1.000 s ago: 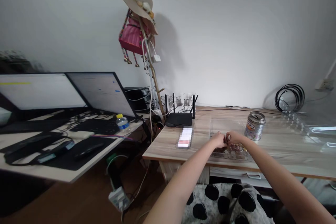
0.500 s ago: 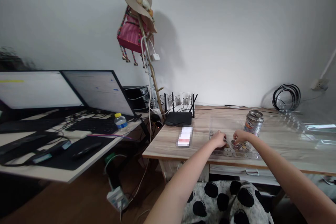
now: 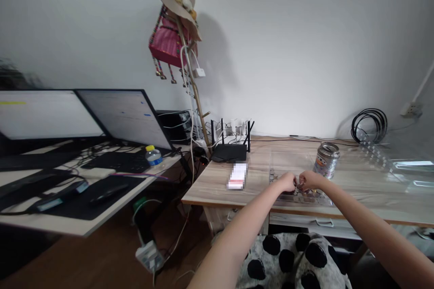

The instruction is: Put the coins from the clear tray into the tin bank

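Many loose coins lie in a shallow clear plastic tray near the desk's front edge. A few more coins sit apart at the tray's left side. My left hand is closed above the pile; whatever its curled fingers hold is hidden. Almost touching it, my right hand pinches what looks like a coin, fingertips turned toward the left hand. Behind the right hand stands an upright metal can with a printed label, its top slotted like a money box.
A phone with a blurred screen lies left of the tray, with a black router behind it. Coiled black cable leans on the wall, beside clear plastic sheets. A second desk with monitors stands left.
My hands have come together over the coins: the left moved right, and the right shifted slightly left. The coins at the tray's left side now show. The view has shifted slightly.
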`<state>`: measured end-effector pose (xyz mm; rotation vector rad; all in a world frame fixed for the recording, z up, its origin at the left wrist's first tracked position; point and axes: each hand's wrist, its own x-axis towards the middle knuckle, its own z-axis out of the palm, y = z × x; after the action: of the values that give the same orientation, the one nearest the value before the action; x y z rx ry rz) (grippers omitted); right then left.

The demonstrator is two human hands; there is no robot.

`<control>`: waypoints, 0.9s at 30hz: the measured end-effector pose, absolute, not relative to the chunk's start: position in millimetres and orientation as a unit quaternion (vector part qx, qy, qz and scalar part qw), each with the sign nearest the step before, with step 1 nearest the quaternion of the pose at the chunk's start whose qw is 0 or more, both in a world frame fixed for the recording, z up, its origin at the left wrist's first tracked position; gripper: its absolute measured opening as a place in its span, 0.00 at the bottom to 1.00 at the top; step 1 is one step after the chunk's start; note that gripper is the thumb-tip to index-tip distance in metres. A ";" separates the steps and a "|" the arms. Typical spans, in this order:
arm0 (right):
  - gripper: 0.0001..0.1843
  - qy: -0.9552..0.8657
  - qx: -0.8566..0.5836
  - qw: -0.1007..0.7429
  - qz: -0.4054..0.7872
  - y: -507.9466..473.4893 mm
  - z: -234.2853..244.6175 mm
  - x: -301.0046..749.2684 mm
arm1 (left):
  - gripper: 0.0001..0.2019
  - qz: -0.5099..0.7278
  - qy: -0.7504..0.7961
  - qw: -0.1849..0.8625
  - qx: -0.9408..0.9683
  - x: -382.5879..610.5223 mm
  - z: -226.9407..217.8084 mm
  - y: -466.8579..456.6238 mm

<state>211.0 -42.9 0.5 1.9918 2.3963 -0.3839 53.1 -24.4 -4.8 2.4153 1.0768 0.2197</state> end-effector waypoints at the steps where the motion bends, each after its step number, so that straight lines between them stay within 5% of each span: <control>1: 0.15 0.764 0.632 0.005 -0.130 -43.4 0.4 210.7 | 0.13 0.085 0.395 0.250 0.880 52.4 -4.8 -25.2; 9: 0.21 0.773 0.617 0.012 -0.147 -44.9 -2.5 204.5 | 0.11 0.226 0.440 0.321 0.807 50.2 -5.5 -33.9; 16: 0.11 0.779 0.605 0.006 -0.163 -55.4 -1.6 202.0 | 0.11 0.337 0.472 0.473 0.663 39.1 4.3 -32.5; 27: 0.18 0.775 0.610 -0.117 -0.116 -37.2 59.2 186.1 | 0.14 0.400 0.387 0.685 0.469 48.9 12.0 -47.2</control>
<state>186.1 -37.2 59.2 2.0721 2.6358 -0.3942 48.9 -47.2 12.0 1.0513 0.8682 0.8971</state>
